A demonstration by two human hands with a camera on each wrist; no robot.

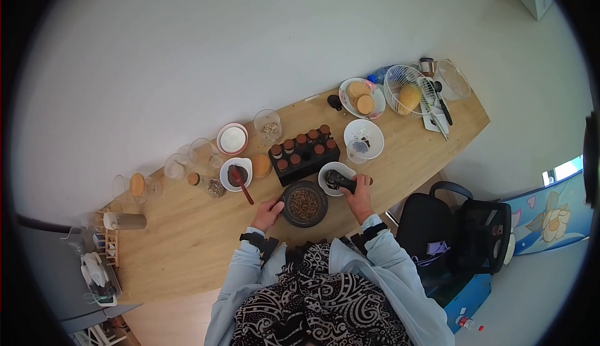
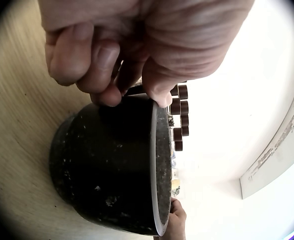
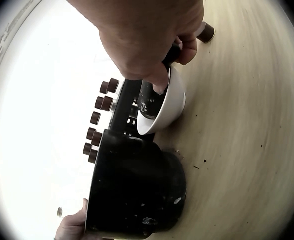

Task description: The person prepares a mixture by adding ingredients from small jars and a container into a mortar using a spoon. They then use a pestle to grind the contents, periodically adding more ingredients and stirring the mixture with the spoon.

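Observation:
A dark stone mortar (image 1: 304, 204) with brown crushed bits inside stands near the table's front edge. My left hand (image 1: 267, 215) pinches its rim at the left; the left wrist view shows thumb and fingers on the mortar's (image 2: 112, 165) edge. To the right of it, my right hand (image 1: 359, 199) grips a black pestle (image 1: 340, 182), whose thick end is in a small white bowl (image 1: 324, 170). In the right wrist view the pestle (image 3: 151, 102) leans inside the tilted-looking bowl (image 3: 172, 102), and the hand (image 3: 152, 40) is curled round its upper part.
Behind the mortar stands a black rack (image 1: 304, 157) of brown-capped vials. Left are a white bowl with a red spoon (image 1: 237, 174), a wooden lid (image 1: 261, 165) and glass jars. Right are a larger white bowl (image 1: 373, 132), a floral plate (image 1: 345, 90) and a wire basket (image 1: 400, 77).

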